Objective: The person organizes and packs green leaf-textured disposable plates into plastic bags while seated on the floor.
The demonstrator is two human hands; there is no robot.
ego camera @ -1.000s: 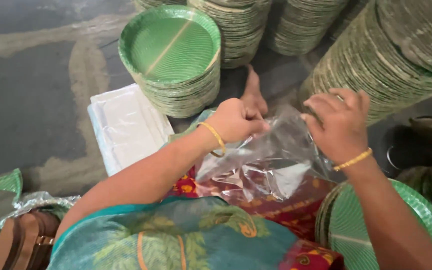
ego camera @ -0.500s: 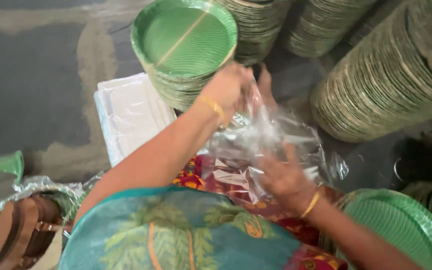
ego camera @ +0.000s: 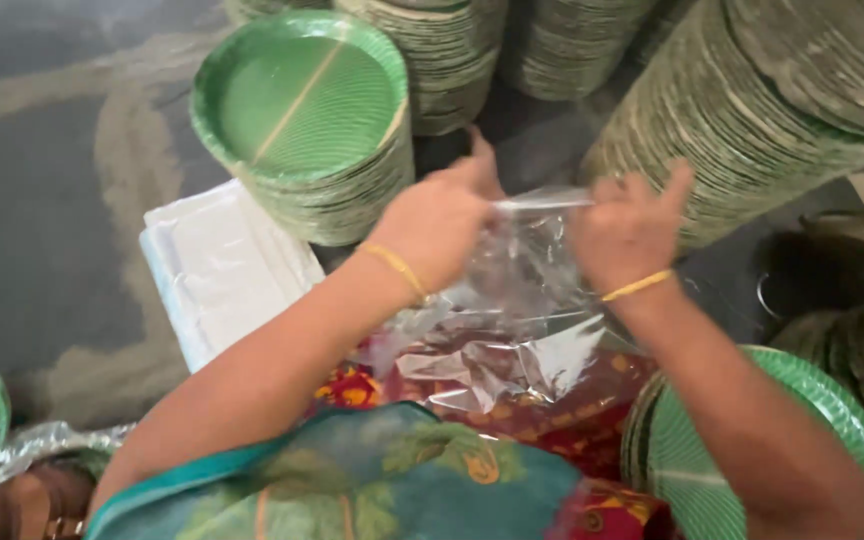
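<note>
A clear plastic bag hangs over my lap, crinkled and shiny. My left hand pinches its top edge on the left. My right hand grips the same edge on the right, and the rim is stretched taut between the two hands. Each wrist has a thin gold bangle. Just beyond my left hand stands a stack of green paper plates, its top plate ribbed with a pale line across it.
A pile of flat clear bags lies on the grey floor left of my arm. Tall leaning stacks of plates fill the back and right. Another green plate stack sits at my right elbow. A brown bag is at bottom left.
My right hand came up from the bag's lower part to its top edge. Both hands now pull the rim apart, and the view has shifted slightly.
</note>
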